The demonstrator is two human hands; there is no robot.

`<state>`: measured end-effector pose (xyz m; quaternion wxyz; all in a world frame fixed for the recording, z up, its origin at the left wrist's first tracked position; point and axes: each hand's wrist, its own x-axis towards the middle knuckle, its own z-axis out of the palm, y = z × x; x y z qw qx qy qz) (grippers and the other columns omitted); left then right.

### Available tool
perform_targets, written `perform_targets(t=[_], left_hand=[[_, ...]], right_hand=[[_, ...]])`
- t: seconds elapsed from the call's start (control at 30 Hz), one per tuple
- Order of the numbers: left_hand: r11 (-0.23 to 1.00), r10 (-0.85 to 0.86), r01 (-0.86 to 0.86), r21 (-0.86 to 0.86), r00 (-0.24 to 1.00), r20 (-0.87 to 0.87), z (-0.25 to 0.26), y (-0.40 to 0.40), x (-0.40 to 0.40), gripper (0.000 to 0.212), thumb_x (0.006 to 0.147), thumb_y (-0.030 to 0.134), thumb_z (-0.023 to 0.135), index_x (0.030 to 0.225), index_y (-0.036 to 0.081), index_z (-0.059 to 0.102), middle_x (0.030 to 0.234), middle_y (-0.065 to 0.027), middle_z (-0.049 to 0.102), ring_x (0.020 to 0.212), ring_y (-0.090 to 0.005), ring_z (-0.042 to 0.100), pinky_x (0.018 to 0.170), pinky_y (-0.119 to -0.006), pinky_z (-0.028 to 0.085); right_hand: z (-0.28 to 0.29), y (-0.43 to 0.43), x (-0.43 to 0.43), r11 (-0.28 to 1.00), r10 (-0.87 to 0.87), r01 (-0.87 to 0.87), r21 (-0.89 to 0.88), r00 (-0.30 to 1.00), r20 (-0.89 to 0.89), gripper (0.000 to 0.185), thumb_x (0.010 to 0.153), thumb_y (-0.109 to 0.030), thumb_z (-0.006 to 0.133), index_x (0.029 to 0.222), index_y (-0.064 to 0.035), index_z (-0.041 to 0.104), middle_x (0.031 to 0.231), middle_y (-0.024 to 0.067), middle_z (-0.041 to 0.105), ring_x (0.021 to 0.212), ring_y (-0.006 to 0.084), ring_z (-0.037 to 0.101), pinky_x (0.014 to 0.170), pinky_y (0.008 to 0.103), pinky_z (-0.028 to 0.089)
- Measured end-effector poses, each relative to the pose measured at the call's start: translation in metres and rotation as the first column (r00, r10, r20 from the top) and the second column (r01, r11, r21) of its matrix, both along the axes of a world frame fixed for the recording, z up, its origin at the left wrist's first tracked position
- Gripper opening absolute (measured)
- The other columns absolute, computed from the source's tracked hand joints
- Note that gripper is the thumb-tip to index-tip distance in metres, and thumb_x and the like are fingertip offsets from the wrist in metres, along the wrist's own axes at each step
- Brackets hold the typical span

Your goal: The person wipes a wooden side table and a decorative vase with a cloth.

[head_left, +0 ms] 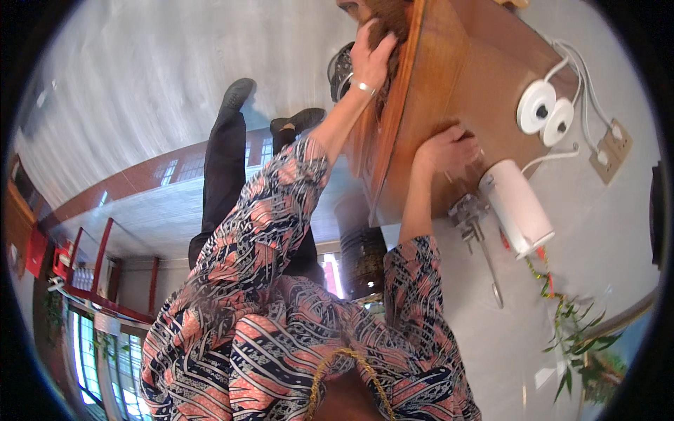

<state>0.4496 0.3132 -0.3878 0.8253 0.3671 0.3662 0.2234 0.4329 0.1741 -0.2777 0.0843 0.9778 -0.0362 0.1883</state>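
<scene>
My left hand (370, 63), with a silver bracelet at the wrist, reaches past the front edge of a brown wooden cabinet or table (447, 68). Its thumb and fingers are spread against a dark brown, rough-looking item (388, 23). Whether they grip it is hidden. My right hand (450, 150) is low over the wooden surface, fingers curled and blurred, so I cannot tell if anything is in it. Close beside it lies a white cylinder (518, 208). A metal piece with a long hooked rod (482, 242) is below that hand.
Two white discs with black centres (536, 108) are on the brown surface. White cables lead from them to a socket plate (608, 152). A dark patterned object (342, 68) is beside my left wrist. A dark glossy jar (362, 258) stands below the wooden edge. Green leaves (574, 331) hang at right.
</scene>
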Motion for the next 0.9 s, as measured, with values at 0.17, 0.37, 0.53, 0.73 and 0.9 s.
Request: perform_targets(t=[0.17,0.37,0.53,0.73,0.9], left_hand=[[0.940,-0.217,0.130,-0.315,0.942,-0.258,0.007,-0.068,-0.119,0.039,0.084,0.018,0.061,0.116,-0.002,0.053,0.109,-0.0121,0.059,0.100,-0.0197,0.054,0.089,-0.031,0.042],[0.786,-0.525,0.469,-0.402,0.850,-0.034,0.044,-0.086,-0.185,0.028,0.084,0.013,0.064,0.108,0.001,0.058,0.093,-0.0048,0.063,0.080,-0.0109,0.058,0.070,-0.025,0.048],[0.675,-0.679,0.650,-0.349,0.733,0.050,0.059,-0.045,-0.175,0.024,0.082,0.012,0.066,0.102,0.000,0.060,0.084,-0.0017,0.063,0.073,-0.0086,0.057,0.067,-0.023,0.047],[0.645,-0.759,0.747,-0.159,0.651,-0.021,0.075,-0.010,-0.170,0.032,0.078,0.012,0.069,0.106,0.000,0.060,0.090,-0.0015,0.063,0.079,-0.0082,0.056,0.074,-0.024,0.046],[0.510,-0.853,0.842,-0.176,0.522,0.023,0.135,-0.003,-0.179,0.032,0.075,0.012,0.070,0.103,-0.001,0.061,0.090,-0.0036,0.063,0.083,-0.0137,0.058,0.081,-0.027,0.047]], right_hand=[[-0.014,0.025,-0.003,0.994,-0.088,0.090,0.066,0.996,-0.033,0.049,0.087,-0.035,0.046,0.109,0.0088,0.046,0.116,0.0326,0.046,0.114,0.0454,0.040,0.096,0.0553,0.031],[-0.028,0.010,0.007,0.994,-0.020,0.052,-0.093,0.951,0.309,0.040,0.083,-0.029,0.055,0.104,0.0053,0.055,0.115,0.0262,0.053,0.112,0.0393,0.045,0.095,0.0471,0.035],[-0.034,0.009,0.005,0.985,-0.116,0.112,0.133,0.993,0.021,0.065,0.089,-0.042,0.047,0.128,0.0087,0.040,0.136,0.0305,0.034,0.129,0.0429,0.026,0.106,0.0491,0.022],[0.015,-0.013,-0.047,0.874,0.153,-0.095,0.476,0.984,-0.085,0.056,0.086,-0.034,0.053,0.126,0.0039,0.043,0.131,0.0259,0.039,0.125,0.0380,0.032,0.103,0.0451,0.026],[0.090,-0.046,-0.179,0.654,-0.128,0.292,0.698,0.952,-0.278,0.036,0.086,-0.012,0.055,0.118,0.0019,0.052,0.120,0.0233,0.053,0.111,0.0352,0.052,0.094,0.0403,0.041]])
